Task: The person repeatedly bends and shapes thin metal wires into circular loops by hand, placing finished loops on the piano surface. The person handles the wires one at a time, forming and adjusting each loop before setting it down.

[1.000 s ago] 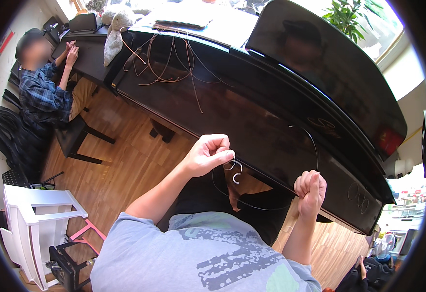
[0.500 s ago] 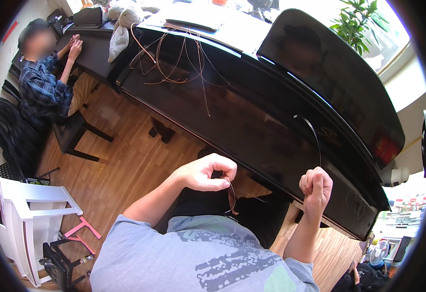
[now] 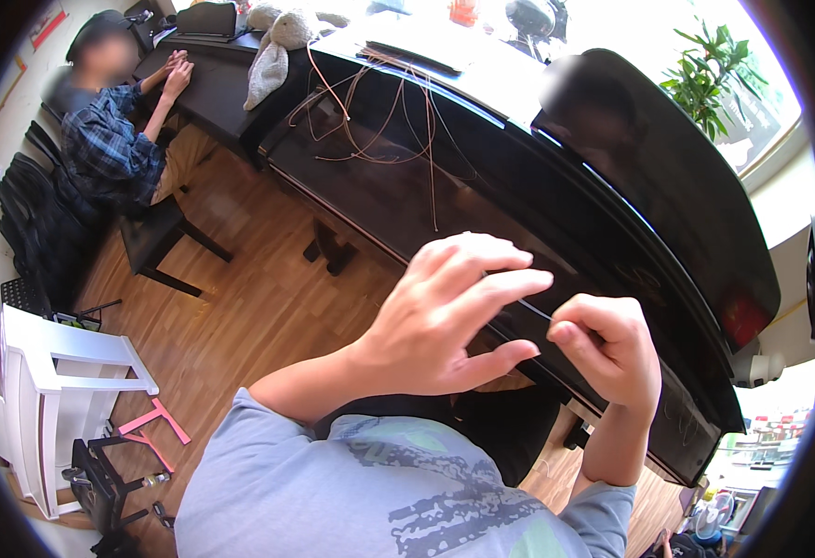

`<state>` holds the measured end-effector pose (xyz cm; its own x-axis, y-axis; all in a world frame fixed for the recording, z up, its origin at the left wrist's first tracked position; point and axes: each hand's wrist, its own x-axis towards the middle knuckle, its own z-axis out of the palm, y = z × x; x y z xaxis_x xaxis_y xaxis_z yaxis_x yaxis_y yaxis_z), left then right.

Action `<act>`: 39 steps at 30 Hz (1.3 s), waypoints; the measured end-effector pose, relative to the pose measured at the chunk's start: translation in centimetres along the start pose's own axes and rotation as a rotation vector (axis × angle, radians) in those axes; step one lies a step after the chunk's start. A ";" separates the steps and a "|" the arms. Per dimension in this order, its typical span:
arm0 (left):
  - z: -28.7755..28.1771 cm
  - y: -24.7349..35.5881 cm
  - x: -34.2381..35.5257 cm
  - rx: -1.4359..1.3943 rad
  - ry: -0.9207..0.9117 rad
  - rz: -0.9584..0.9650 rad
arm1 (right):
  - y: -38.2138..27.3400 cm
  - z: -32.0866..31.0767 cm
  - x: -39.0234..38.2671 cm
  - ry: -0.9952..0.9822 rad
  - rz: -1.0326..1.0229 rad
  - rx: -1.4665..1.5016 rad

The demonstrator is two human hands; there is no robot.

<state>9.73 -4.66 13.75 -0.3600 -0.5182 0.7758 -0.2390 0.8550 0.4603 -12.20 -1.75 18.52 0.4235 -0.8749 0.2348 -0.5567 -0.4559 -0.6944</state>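
Here the left hand [image 3: 449, 312] is held out released, its fingers parted, just beside the right hand [image 3: 612, 349], which is curled inward; whether anything is gripped there cannot be told! Beyond the hands, thin coppery wires [image 3: 433, 181] are seen draped in loose loops over the long black surface [image 3: 361, 195], near the grey plush toy [image 3: 267, 76].

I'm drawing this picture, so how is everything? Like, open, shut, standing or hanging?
Left hand: open, fingers apart
Right hand: curled shut; whether its grip holds anything is unclear
Copper-coloured wires: loose, partly looped
Grey plush toy: slumped, partly hanging down
Black stool: standing on its legs
Black panel: tilted up
Green plant: upright, leafy
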 end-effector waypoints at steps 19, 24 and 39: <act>-5.3 -8.8 -0.2 -0.394 0.487 -0.506 | 2.5 -8.1 9.6 0.055 0.172 0.499; -4.3 -10.5 -0.6 -0.484 0.432 -0.588 | 0.9 -13.0 15.4 -0.132 0.222 -0.018; 1.1 -15.5 4.4 -0.200 0.172 -0.752 | 16.2 -5.9 37.0 0.300 0.167 -1.213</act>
<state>10.89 -20.25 9.57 -0.0184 -0.9612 0.2751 -0.1906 0.2735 0.9428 -9.74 -42.43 19.99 0.1945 -0.8663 0.4600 -0.9519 -0.0534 0.3018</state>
